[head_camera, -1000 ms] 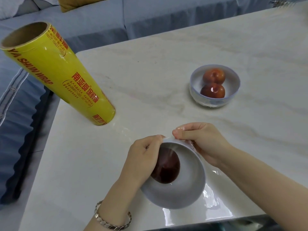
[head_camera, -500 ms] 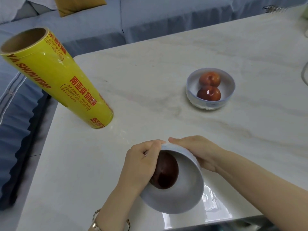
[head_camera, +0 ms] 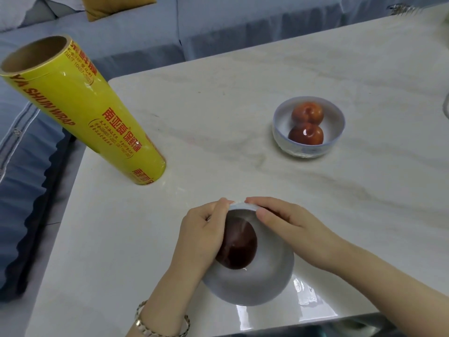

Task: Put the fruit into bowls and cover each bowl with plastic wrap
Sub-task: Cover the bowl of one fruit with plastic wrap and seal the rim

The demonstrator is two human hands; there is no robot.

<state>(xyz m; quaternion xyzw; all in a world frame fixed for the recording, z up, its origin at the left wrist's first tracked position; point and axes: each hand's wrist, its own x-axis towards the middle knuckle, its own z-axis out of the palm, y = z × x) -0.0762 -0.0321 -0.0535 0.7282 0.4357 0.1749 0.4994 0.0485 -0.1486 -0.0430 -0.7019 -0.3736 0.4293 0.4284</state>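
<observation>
We see a pale marble table point(head_camera: 243, 93) filling most of the view, with a blue sofa point(head_camera: 145, 40) beyond its far edge and a yellow cushion point(head_camera: 116, 6) on the sofa. Near the table's left corner stands a tall yellow roll of plastic wrap point(head_camera: 82, 113), printed with red lettering, its open cardboard core at the top.

At the near edge sits the near bowl point(head_camera: 255, 283), white, with clear film point(head_camera: 306, 295) drawn across its mouth; the film's loose edge lies shining on the table just to the bowl's near right. We find both hands on this bowl. The left hand point(head_camera: 201, 234) lies over its left rim, fingers curled down round the outside, fingertips reaching the far rim. The right hand point(head_camera: 291, 222) comes in from the right, its fingers laid along the outside of the far rim and its thumb pressed on the inner side, so the rim and film are pinched between them. The two sets of fingertips nearly meet at the bowl's far edge.

Well apart, toward the far right, stands the far bowl point(head_camera: 306, 152), also under film, untouched.

Inside the near bowl we see one dark red fruit point(head_camera: 239, 246), just beside the left palm. The far bowl holds two red fruits point(head_camera: 307, 112), touching each other.

A metal bracelet point(head_camera: 155, 329) circles the left wrist.
</observation>
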